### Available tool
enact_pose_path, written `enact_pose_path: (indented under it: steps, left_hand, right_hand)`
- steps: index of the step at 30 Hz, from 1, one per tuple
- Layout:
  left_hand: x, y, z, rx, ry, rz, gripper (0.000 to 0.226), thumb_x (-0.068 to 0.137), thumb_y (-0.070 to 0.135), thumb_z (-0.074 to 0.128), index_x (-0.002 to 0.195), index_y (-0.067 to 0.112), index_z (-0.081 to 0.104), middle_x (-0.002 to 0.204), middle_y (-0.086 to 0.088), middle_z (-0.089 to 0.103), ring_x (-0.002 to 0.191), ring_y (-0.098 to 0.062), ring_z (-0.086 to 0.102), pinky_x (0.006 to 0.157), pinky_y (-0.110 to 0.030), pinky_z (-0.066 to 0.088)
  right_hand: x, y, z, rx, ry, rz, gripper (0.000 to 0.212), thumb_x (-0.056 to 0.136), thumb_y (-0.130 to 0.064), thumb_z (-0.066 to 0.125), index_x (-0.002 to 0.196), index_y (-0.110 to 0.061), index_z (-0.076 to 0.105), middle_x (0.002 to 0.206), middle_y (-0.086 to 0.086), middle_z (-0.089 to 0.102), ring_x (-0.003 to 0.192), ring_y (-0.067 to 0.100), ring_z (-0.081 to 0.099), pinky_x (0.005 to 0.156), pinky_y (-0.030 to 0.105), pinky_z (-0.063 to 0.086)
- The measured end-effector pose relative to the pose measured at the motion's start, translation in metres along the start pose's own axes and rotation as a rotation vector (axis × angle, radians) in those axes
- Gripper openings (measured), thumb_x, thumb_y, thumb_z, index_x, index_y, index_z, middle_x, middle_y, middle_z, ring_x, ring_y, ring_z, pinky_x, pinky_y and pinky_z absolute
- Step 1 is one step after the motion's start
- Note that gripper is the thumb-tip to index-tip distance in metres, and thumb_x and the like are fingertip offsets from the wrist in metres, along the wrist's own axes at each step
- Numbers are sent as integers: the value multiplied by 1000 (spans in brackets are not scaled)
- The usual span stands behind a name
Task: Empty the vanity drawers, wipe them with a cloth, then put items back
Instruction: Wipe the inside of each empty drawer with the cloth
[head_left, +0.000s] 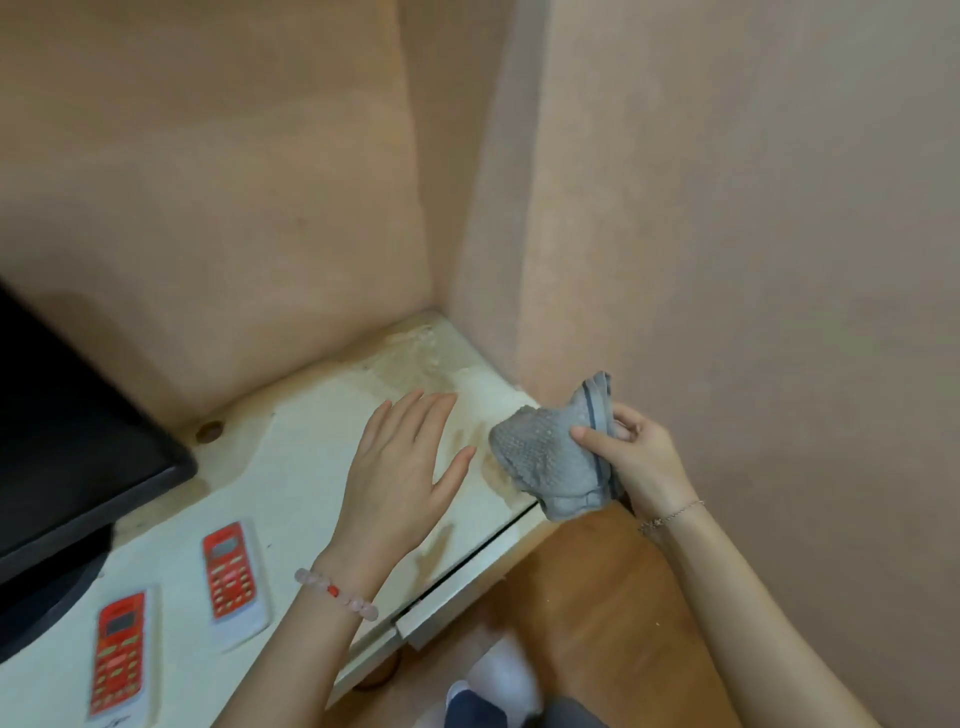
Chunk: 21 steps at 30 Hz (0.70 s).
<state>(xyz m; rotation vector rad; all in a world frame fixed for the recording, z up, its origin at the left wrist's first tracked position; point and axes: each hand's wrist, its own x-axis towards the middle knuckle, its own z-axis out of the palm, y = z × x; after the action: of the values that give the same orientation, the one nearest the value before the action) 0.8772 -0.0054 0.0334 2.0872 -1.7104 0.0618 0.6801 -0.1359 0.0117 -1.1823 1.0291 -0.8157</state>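
My right hand (641, 460) grips a bunched grey cloth (545, 457) with a dark stripe, held just above the right front corner of the white vanity top (291, 467). My left hand (402, 475) hovers flat over the top, palm down with fingers spread, holding nothing; a bead bracelet circles its wrist. Below the front edge, a white drawer front (441, 608) shows with a dark gap above it, and the drawer looks closed or nearly so. The drawer's inside is hidden.
Two red-faced remote controls (234, 582) (120, 657) lie on the top at the left. A black monitor (78, 457) on a dark stand fills the far left. Pink walls close in behind and on the right. The wooden floor (623, 597) lies below.
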Motion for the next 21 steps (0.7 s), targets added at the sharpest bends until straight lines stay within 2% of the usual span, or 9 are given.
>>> enact_pose_path:
  steps: [4,6,9,15,19,21]
  left_hand:
    - [20,62,13,-50,-32,202,52,91,43,42,130,10,50,131,-4,55,130,-24,42,109,-39,27]
    - [23,97,23,-76,-45,302,54,91,46,38,131,11,50,132,-4,54,130,-23,42,110,-39,26]
    - [17,153,40,-127,-86,435,50,92,42,46,132,12,48,134,-2,53,132,-21,39,112,-38,23]
    - [-22,274,68,-191,-156,700,50,91,41,51,132,12,49,134,-2,53,132,-20,40,112,-36,20]
    - [-56,355,83,-253,-207,873,53,91,43,42,133,12,48,134,-2,53,132,-20,40,112,-38,24]
    - [-73,391,91,-277,-228,962,53,91,44,41,134,12,47,134,-2,53,132,-20,40,112,-39,24]
  right_hand:
    - [-35,-6,-66,44,185,-35,22,78,-4,70,98,-11,65,93,11,72,90,27,68,81,40,54]
    - [-58,-5,-101,29,279,-54,19,79,-4,69,95,-14,66,89,7,73,87,24,69,77,36,56]
    - [-104,-1,-156,22,426,-74,17,80,-5,69,92,-17,66,82,1,74,81,18,70,68,27,57]
    - [-221,13,-261,51,710,-56,20,80,-9,69,98,-16,64,87,4,74,83,18,70,73,33,55]
    - [-308,25,-310,56,911,-63,20,81,-8,68,100,-15,64,83,0,74,80,14,70,65,22,56]
    - [-348,32,-328,61,1008,-59,19,82,-8,67,99,-16,64,83,0,74,79,14,70,65,22,57]
